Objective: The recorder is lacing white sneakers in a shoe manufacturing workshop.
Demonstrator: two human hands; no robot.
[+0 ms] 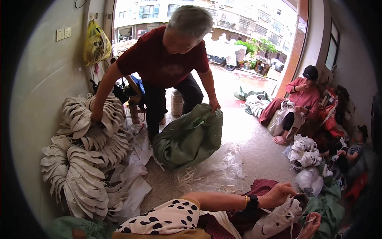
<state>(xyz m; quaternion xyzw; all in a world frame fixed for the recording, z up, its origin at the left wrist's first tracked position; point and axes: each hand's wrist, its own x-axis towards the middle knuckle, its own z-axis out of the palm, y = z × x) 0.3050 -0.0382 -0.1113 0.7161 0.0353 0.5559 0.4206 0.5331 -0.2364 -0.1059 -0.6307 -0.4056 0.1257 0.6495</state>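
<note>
A hand could pass over the open floor to the right of the green sack. Left of the sack, stacked pale curved pieces and a white sheet block a low reach. Just behind it stands a bent-over co-worker, one arm down to its rim. In front of it, crumpled clear plastic covers the floor, and nearer the wearer the left hand and a white shoe obstruct; well to its right, a white bundle narrows the way
</note>
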